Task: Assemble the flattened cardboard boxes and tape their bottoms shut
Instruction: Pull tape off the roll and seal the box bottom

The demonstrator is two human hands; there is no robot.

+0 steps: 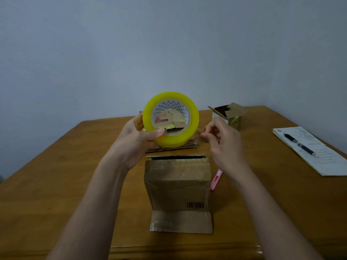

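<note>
A yellow tape roll (170,119) is held up above the worktop (62,166) by the left hand (138,136), thumb curled over its near rim and fingers behind it; the grip of the right hand (220,139) is pressed together in a pinch on the loose tape end (200,132), just right of the roll; a cardboard box (178,186) is seen standing at the near centre, one flap laid flat toward the near edge; a stack of flattened cardboard (174,147) lies beyond it, partly hidden by the roll; an assembled small box (228,115) sits at the far right; a pink cutter (216,180) lies just right of the box; a notepad (309,152) with a pen (300,145) on it is placed far right.
</note>
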